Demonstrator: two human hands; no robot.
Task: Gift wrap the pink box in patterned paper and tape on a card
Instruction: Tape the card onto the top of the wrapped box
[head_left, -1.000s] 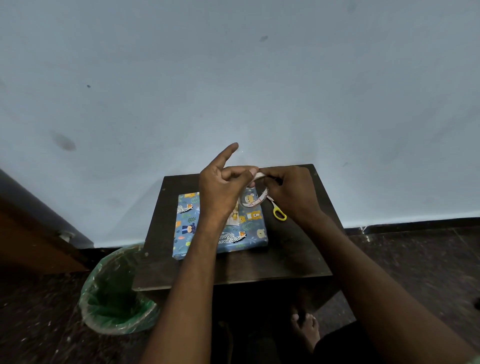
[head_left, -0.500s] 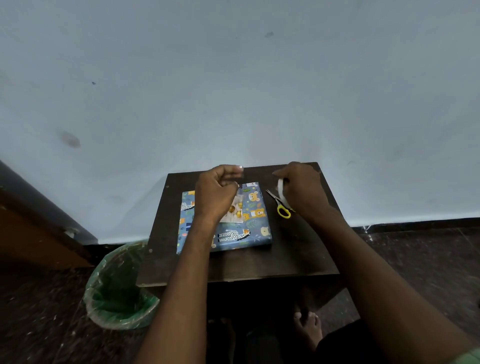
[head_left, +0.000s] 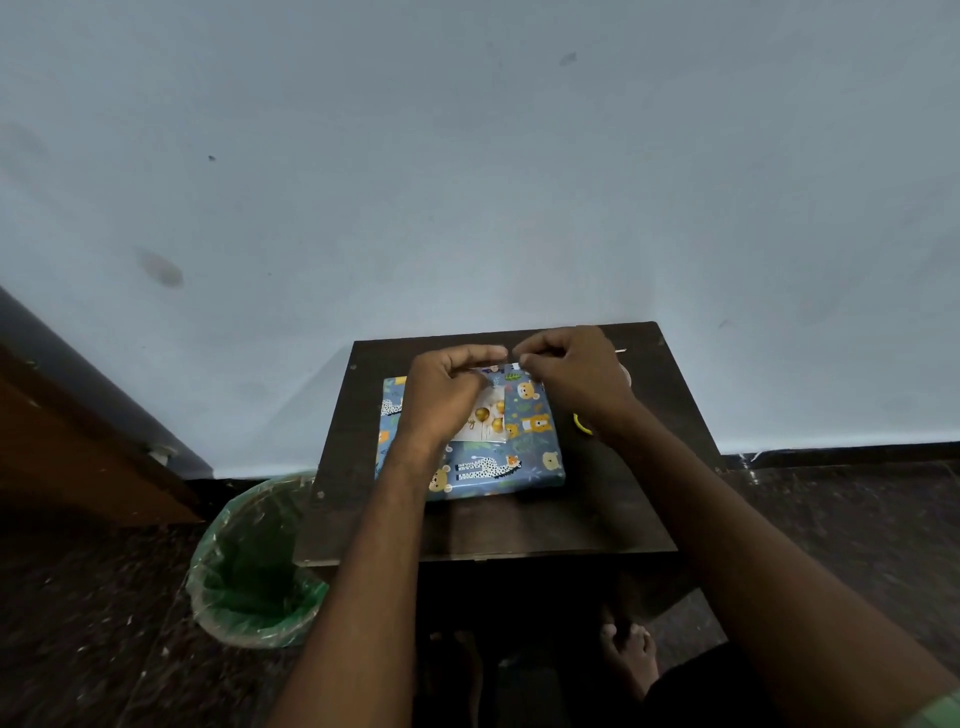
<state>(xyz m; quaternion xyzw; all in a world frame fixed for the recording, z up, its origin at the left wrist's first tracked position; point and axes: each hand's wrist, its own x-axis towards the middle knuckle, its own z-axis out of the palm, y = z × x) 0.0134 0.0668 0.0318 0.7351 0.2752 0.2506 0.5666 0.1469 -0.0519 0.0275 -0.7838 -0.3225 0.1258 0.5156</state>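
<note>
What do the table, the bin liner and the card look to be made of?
Table: dark wood or laminate, matte, faint grain.
Bin liner: thin green plastic film, glossy and crinkled.
Card: probably smooth paper or cardstock, pale, printed with gold balloons.

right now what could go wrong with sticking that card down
Both hands, left hand and right hand, pinch a short tape strip over the card; it may curl or stick to fingers. The card looks loose on the wrapped box and could shift crooked.
</note>
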